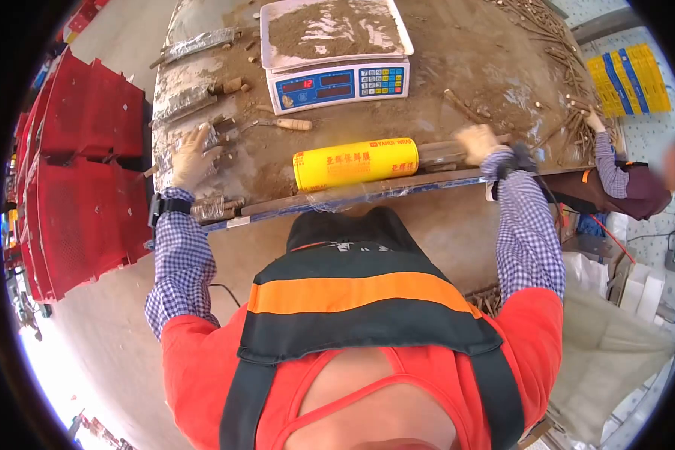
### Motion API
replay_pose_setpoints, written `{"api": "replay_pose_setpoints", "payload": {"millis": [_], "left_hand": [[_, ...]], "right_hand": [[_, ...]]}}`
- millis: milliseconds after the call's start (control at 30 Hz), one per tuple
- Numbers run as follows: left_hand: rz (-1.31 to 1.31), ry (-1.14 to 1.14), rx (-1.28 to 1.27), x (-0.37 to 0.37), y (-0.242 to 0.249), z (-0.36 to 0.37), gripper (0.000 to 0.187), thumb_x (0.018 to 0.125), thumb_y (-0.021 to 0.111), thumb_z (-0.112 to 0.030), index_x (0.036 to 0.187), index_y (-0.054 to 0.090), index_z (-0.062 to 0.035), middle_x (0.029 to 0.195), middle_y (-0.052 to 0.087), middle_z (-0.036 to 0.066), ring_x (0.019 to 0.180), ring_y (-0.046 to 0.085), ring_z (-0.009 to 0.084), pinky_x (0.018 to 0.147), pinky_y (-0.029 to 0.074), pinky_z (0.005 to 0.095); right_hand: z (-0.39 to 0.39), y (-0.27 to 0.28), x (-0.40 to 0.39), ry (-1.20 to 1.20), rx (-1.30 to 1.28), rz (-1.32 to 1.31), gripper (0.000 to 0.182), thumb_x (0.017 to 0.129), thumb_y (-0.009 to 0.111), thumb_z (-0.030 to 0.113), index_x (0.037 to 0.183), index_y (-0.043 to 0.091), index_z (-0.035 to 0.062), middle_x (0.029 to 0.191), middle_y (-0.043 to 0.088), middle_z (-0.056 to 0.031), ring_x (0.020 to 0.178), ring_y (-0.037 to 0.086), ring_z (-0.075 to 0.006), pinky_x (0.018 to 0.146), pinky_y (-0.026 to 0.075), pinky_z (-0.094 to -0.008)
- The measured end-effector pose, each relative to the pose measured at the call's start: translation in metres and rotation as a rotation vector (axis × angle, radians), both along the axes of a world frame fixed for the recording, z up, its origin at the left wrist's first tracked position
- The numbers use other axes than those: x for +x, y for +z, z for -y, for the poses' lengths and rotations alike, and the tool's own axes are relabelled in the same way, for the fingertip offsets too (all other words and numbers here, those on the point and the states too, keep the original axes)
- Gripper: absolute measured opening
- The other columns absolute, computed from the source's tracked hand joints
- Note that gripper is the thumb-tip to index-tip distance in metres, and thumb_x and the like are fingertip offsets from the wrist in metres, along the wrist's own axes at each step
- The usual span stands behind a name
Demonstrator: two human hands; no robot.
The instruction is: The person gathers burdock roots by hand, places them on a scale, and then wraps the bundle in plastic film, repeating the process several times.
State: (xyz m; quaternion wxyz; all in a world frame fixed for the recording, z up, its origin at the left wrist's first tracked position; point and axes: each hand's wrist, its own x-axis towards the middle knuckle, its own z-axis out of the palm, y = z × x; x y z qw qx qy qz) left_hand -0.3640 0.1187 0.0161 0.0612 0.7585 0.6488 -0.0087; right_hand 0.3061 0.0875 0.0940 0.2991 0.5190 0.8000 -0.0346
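Note:
My left hand (193, 157), in a pale glove, is at the table's left side with its fingers stretched forward and thumb apart. It rests beside bundles of brown sticks in clear film, one of them a wrapped bundle (187, 103) just beyond it. My right hand (478, 144), also gloved, is closed over a bundle of brown root-like sticks (439, 155) near the front edge. Left of that bundle lies a yellow roll of cling film (356, 165), a loose sheet hanging below it. A wooden-handled tool (292, 124) lies behind the roll.
A digital scale (337, 84) bears a soil-strewn white tray (277, 54). Loose sticks (555, 56) are piled at the far right, where another person's hand (594, 120) reaches in. Red crates (82, 180) stand left of the table; a yellow stack (628, 81) stands right.

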Motion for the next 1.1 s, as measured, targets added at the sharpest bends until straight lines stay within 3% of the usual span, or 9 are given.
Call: {"api": "replay_pose_setpoints", "payload": {"millis": [200,233,333,567,733,867,933,1033,1100], "left_hand": [[0.438,-0.128,0.06,0.069,0.007,0.028,0.066,0.077,0.071,-0.031,0.134,0.05,-0.0072,0.13,0.058,0.014,0.124,0.052,0.0303,0.102,0.041,0.0486],[0.562,-0.097,0.043,0.083,0.023,0.036,0.066,0.075,0.073,-0.029,0.132,0.051,-0.0053,0.127,0.059,0.016,0.122,0.053,0.0305,0.101,0.043,0.0448],[0.917,-0.164,0.003,0.126,0.034,0.045,0.074,0.07,0.078,-0.026,0.135,0.049,-0.0059,0.126,0.059,0.016,0.121,0.054,0.0312,0.101,0.044,0.0415],[0.257,-0.553,0.627,0.197,0.176,0.046,0.092,0.071,0.077,-0.028,0.147,0.029,-0.0114,0.139,0.047,0.015,0.122,0.05,0.0302,0.104,0.035,0.0546],[0.145,-0.205,-0.044,0.141,0.162,-0.024,0.076,0.069,0.079,-0.023,0.135,0.045,-0.0095,0.112,0.063,0.013,0.105,0.061,0.0288,0.093,0.046,0.0433],[0.256,-0.312,0.484,-0.003,0.046,-0.082,0.042,0.074,0.069,-0.012,0.114,0.059,-0.0044,0.097,0.064,0.018,0.091,0.061,0.0366,0.079,0.049,0.0458],[0.206,-0.193,0.234,-0.042,0.023,-0.09,0.049,0.077,0.075,-0.029,0.115,0.059,-0.0039,0.092,0.063,0.018,0.083,0.061,0.0363,0.072,0.048,0.0488],[0.115,-0.057,0.034,-0.085,-0.023,-0.095,0.074,0.083,0.069,-0.041,0.148,0.034,-0.0324,0.153,0.026,0.021,0.136,0.035,0.0414,0.107,0.038,0.047],[-0.096,-0.02,0.045,-0.071,-0.015,-0.092,0.068,0.092,0.057,-0.04,0.151,0.024,-0.0353,0.156,0.018,0.022,0.141,0.024,0.042,0.111,0.031,0.0488]], "right_hand": [[-0.002,0.081,0.186,-0.068,0.59,0.033,0.027,0.073,0.062,0.005,0.099,0.066,0.0071,0.101,0.065,-0.0189,0.1,0.06,-0.0376,0.084,0.049,-0.0446],[0.006,0.124,0.164,-0.157,0.512,-0.209,0.032,0.072,0.065,0.008,0.104,0.064,0.007,0.107,0.063,-0.0191,0.107,0.057,-0.0371,0.086,0.047,-0.0447],[0.004,0.178,0.116,-0.163,0.44,0.194,0.035,0.074,0.068,0.012,0.109,0.062,0.0078,0.102,0.065,-0.0179,0.099,0.06,-0.0398,0.082,0.048,-0.0457],[-0.024,0.127,-0.156,0.131,0.541,-0.656,0.04,0.066,0.07,0.01,0.106,0.064,0.0064,0.099,0.066,-0.0155,0.094,0.063,-0.0362,0.081,0.051,-0.0431],[-0.065,0.086,-0.332,0.176,0.429,-0.635,0.057,0.069,0.076,0.016,0.122,0.054,0.0108,0.115,0.061,-0.008,0.109,0.058,-0.0268,0.1,0.04,-0.0452],[-0.037,0.098,-0.36,0.358,0.669,-0.748,0.081,0.074,0.072,0.031,0.144,0.036,0.0093,0.136,0.045,-0.0075,0.128,0.042,-0.0242,0.109,0.029,-0.0519],[-0.016,0.083,-0.33,0.377,0.608,-0.873,0.064,0.08,0.062,0.027,0.137,0.044,0.0048,0.133,0.048,-0.0111,0.121,0.048,-0.0261,0.101,0.036,-0.0512],[0.005,0.046,-0.258,0.113,0.36,-0.94,0.053,0.079,0.067,0.026,0.126,0.052,0.0047,0.126,0.053,-0.0159,0.117,0.051,-0.032,0.1,0.042,-0.0436],[0.021,0.011,-0.203,-0.113,0.296,-0.946,0.045,0.081,0.065,0.024,0.121,0.057,0.0045,0.123,0.057,-0.0169,0.114,0.054,-0.0334,0.098,0.044,-0.0414]]}}
